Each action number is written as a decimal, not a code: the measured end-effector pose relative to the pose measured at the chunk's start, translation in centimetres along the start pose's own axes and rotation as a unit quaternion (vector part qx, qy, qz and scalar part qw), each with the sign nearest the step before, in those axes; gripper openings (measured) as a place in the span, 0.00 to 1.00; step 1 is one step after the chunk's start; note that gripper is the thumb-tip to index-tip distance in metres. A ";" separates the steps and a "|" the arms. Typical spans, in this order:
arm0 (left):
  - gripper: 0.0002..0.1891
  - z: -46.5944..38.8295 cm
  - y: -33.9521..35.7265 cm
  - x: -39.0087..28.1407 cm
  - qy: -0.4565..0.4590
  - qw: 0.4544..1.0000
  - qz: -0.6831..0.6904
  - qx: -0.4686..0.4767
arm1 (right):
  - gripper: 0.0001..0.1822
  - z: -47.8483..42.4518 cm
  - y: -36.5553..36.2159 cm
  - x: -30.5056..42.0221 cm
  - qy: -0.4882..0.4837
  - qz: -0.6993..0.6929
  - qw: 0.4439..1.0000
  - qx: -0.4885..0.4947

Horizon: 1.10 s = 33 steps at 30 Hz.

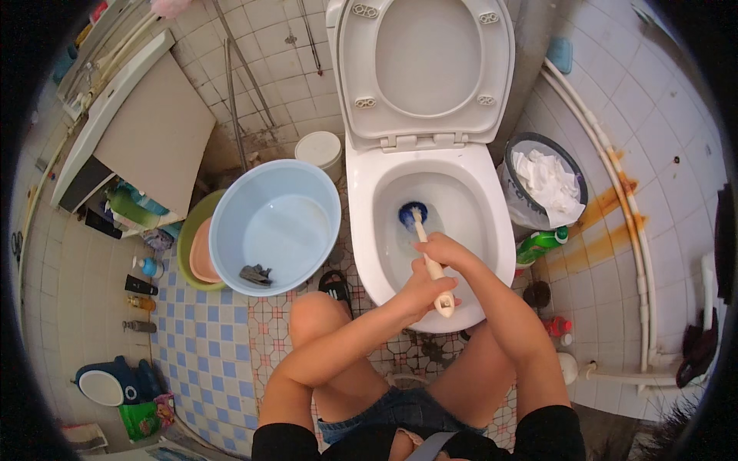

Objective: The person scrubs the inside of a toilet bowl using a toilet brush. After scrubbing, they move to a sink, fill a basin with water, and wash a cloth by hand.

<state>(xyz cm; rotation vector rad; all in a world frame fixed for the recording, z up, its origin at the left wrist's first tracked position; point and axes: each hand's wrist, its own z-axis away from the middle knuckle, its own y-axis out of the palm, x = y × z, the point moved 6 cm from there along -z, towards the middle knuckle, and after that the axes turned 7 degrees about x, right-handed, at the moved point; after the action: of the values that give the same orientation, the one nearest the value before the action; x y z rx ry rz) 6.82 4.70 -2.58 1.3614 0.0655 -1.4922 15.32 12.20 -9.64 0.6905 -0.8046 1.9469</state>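
Observation:
A toilet brush (433,271) with a cream handle and blue bristles reaches down into the bowl of a white toilet (363,230). Its head touches the inside of the bowl near the water, left of the middle. My left hand (424,291) is wrapped round the lower handle, close to its end. Further up the handle, nearer the bristles, my right hand (444,250) grips it too. Both hands are over the front part of the bowl. The seat and lid (357,124) stand raised behind.
A light blue basin (277,219) holding a dark cloth (255,275) stands left of the toilet, beside a green basin (187,253). On the right are a bin (513,178) with white paper, a green bottle (536,248) and rust-stained wall pipes (620,167).

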 end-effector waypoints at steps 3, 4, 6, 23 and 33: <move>0.32 -1.9 -1.2 1.5 -0.056 0.996 0.065 0.022 | 0.20 -0.9 -0.4 -0.6 0.049 0.090 0.995 0.018; 0.31 -2.8 -1.6 2.2 -0.065 0.994 0.078 0.036 | 0.20 -1.5 -0.4 -1.1 0.039 0.079 0.996 0.014; 0.30 -3.8 -2.1 3.1 -0.065 0.995 0.063 0.031 | 0.19 -2.9 -0.4 -2.2 0.019 0.055 0.998 0.002; 0.44 0.8 -1.9 -1.3 -0.075 0.869 -0.469 0.138 | 0.14 2.1 -0.2 -0.8 -0.119 -0.255 0.955 -0.095; 0.38 0.5 -0.9 -1.8 -0.012 0.967 -0.240 0.086 | 0.17 1.2 -1.3 0.4 -0.131 -0.211 0.961 -0.121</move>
<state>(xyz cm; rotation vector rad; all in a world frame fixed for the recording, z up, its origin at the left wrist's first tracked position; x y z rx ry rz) 5.44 5.86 -1.62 1.5372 0.2706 -1.9534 16.50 11.97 -8.25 0.8979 -0.9492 1.3646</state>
